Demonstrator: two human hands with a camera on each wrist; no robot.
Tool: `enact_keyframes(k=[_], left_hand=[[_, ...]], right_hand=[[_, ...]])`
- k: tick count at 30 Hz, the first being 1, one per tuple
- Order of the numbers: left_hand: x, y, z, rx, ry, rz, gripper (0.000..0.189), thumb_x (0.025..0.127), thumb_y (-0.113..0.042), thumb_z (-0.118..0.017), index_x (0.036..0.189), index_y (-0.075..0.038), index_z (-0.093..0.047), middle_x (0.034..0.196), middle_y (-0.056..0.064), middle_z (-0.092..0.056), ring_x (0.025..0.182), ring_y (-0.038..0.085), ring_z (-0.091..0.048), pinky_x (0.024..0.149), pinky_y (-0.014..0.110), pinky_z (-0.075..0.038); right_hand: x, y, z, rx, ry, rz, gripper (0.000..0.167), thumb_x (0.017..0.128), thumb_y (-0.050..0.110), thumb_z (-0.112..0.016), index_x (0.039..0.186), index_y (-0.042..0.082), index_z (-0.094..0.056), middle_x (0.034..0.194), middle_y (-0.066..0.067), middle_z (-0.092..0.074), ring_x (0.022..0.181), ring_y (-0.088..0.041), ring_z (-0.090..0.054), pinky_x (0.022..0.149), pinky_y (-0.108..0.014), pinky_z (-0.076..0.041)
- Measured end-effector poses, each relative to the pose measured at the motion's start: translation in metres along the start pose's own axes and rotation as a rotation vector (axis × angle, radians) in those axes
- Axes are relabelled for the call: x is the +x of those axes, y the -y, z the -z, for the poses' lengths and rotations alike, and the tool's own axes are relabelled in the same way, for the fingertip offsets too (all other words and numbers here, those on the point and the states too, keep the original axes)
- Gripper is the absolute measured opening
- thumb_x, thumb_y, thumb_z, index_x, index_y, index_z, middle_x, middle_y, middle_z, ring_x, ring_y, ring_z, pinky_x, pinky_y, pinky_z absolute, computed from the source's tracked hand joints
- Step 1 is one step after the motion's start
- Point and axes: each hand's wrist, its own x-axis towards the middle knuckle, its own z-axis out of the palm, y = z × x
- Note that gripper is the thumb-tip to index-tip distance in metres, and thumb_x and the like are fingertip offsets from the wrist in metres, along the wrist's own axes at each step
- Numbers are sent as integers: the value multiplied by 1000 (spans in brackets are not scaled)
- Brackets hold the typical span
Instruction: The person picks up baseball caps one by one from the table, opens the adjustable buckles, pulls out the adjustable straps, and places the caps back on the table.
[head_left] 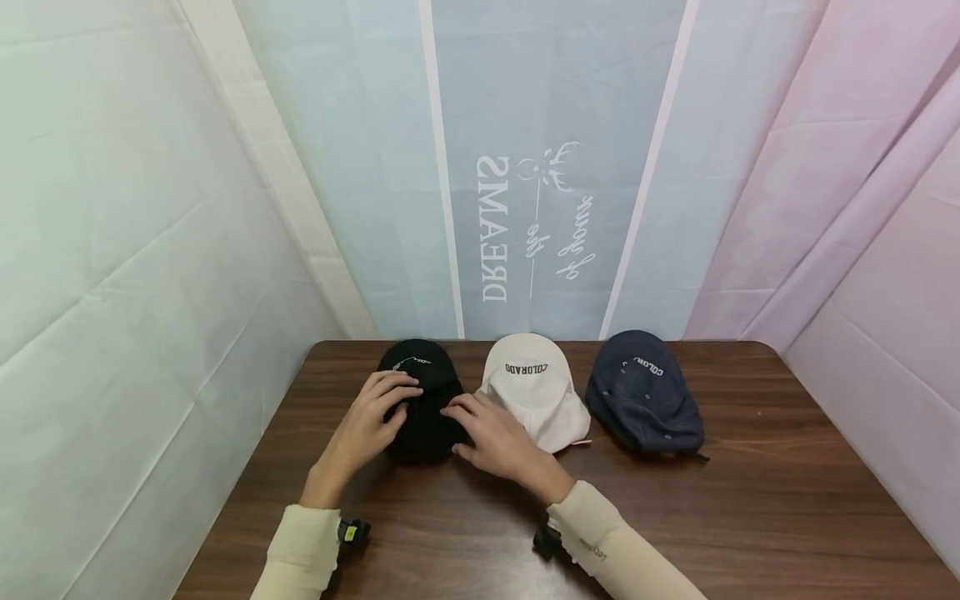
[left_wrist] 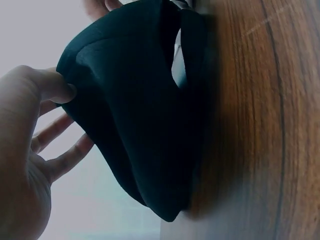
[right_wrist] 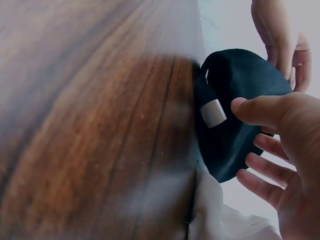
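Note:
A black baseball cap (head_left: 423, 417) with light lettering lies at the left of the table, its brim toward the back wall. My left hand (head_left: 371, 421) holds its left side. In the left wrist view the thumb (left_wrist: 62, 91) presses on the crown, with the fingertips hidden behind the fabric. My right hand (head_left: 498, 437) is at the cap's right side, fingers loosely spread. In the right wrist view the right thumb (right_wrist: 250, 109) rests at the back of the cap by a pale rectangular patch (right_wrist: 213, 114), the other fingertips overlapping its side.
A white cap (head_left: 536, 392) marked COLORADO sits just right of the black one, close to my right hand. Farther right is a navy cap (head_left: 645, 400). They stand in a row on the brown wood table (head_left: 465, 533), near its far edge. Cloth walls (head_left: 375, 167) enclose the table.

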Motion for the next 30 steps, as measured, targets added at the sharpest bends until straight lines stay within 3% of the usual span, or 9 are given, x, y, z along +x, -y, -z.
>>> enact_keyframes(k=[4, 9, 12, 17, 21, 25, 30], left_hand=[[4, -3, 2, -19, -23, 0, 36, 90, 12, -74, 121, -5, -76, 133, 16, -70, 130, 40, -58, 112, 56, -47], [6, -8, 2, -47, -42, 8, 32, 91, 12, -72, 119, -5, -77, 132, 15, -70, 128, 38, -59, 112, 50, -47], [6, -10, 1, -26, -64, -14, 31, 91, 11, -73, 117, -5, -77, 132, 16, -67, 124, 35, -59, 103, 41, -51], [4, -14, -2, 19, -113, -57, 18, 93, 2, -69, 107, -7, -77, 120, 12, -65, 106, 26, -57, 79, 32, -48], [1, -19, -5, 35, -110, -98, 10, 98, -15, -66, 101, -8, -72, 109, 6, -64, 97, 21, -58, 82, 36, -52], [-2, -23, -10, 85, -58, -98, 28, 98, -33, -70, 109, -7, -67, 113, 7, -64, 101, 22, -61, 90, 40, -55], [-5, -24, -13, 161, -38, -86, 37, 89, -27, -81, 112, -5, -64, 115, 9, -64, 103, 24, -62, 88, 42, -57]], right_hand=[[2, 0, -2, -47, -23, 24, 50, 90, 27, -88, 134, 14, -68, 136, 0, -64, 121, -19, -62, 102, -33, -55], [2, 0, -5, -63, -112, 36, 18, 95, 19, -82, 111, 18, -75, 116, 3, -69, 104, -16, -63, 90, -30, -57], [1, 1, -5, -46, -171, 10, 8, 97, 16, -79, 103, 19, -74, 105, 5, -70, 95, -14, -63, 84, -29, -57], [3, 3, -1, -18, -222, -64, 6, 98, 15, -76, 103, 16, -73, 102, 5, -69, 95, -13, -65, 82, -29, -58], [4, 2, 3, 9, -239, -120, 7, 99, 15, -75, 104, 15, -72, 102, 3, -69, 94, -12, -65, 79, -29, -59], [5, 1, 7, 30, -273, -135, 8, 97, 14, -76, 104, 14, -72, 100, 2, -69, 90, -12, -64, 76, -28, -58], [6, 0, 12, 59, -312, -123, 8, 97, 12, -76, 104, 14, -71, 100, 1, -68, 89, -13, -64, 76, -30, -58]])
